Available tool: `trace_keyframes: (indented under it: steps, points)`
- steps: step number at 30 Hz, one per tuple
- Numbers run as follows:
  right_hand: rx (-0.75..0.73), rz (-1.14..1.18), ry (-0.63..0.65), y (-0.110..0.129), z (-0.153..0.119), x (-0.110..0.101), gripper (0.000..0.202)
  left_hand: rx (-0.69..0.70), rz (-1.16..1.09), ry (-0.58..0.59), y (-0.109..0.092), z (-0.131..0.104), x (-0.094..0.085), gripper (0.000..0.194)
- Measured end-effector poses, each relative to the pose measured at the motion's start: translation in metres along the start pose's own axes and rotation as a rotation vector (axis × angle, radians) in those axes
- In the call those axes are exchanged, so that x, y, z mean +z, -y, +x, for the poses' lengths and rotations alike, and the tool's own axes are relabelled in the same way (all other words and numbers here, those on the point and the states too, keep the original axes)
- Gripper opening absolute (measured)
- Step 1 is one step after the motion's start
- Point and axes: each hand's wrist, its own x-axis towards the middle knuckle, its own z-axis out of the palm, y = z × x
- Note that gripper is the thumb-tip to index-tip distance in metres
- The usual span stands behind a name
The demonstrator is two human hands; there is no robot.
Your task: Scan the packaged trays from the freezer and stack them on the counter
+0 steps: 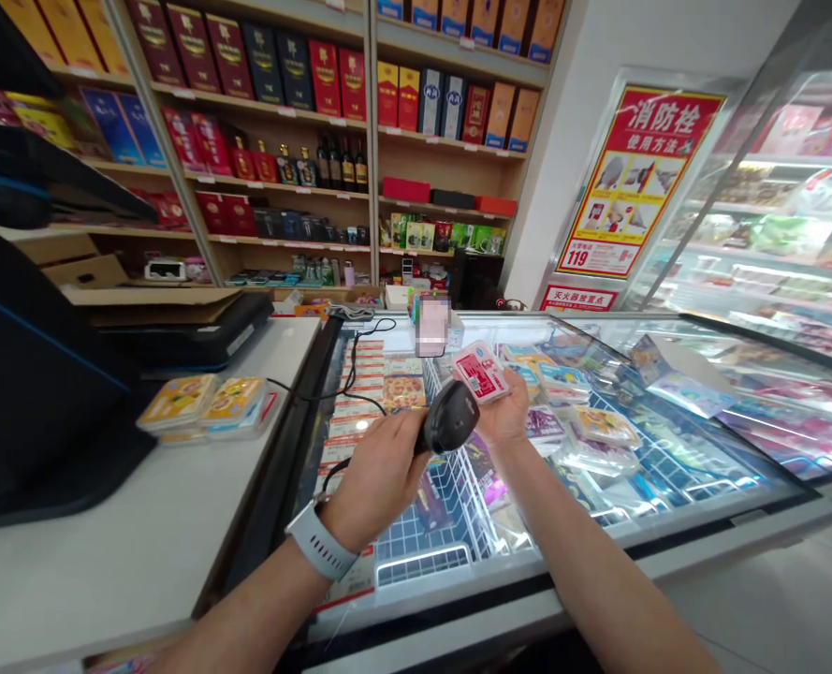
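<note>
My left hand (377, 473) grips a black barcode scanner (450, 418), its head aimed at a small white and red packet (481, 372). That packet lies in my right hand (506, 414), held up over the glass top of a chest freezer (668, 505). A grey watch sits on my left wrist. The scanner's black cable (331, 388) runs back across the freezer glass toward the counter.
A white counter (141, 552) on the left carries yellow packets (209, 404) and a dark register screen (29, 393). Shelves of boxed goods and bottles (303, 122) fill the back wall. A red fire-hydrant poster (633, 178) and a chilled display case (780, 206) stand at right.
</note>
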Motion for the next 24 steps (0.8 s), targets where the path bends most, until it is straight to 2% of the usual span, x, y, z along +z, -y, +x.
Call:
trace_keyframes:
  steps: [7, 24]
  points:
    - [0.015, 0.02, -0.005, 0.0014, -0.0014, -0.0008, 0.034, -0.034, -0.007, 0.028, 0.002, -0.0015, 0.0022, 0.034]
    - [0.003, -0.007, -0.002, -0.0001, -0.0005, -0.0016, 0.03, -0.004, -0.01, 0.015, -0.0006, -0.0029, 0.0053, 0.034]
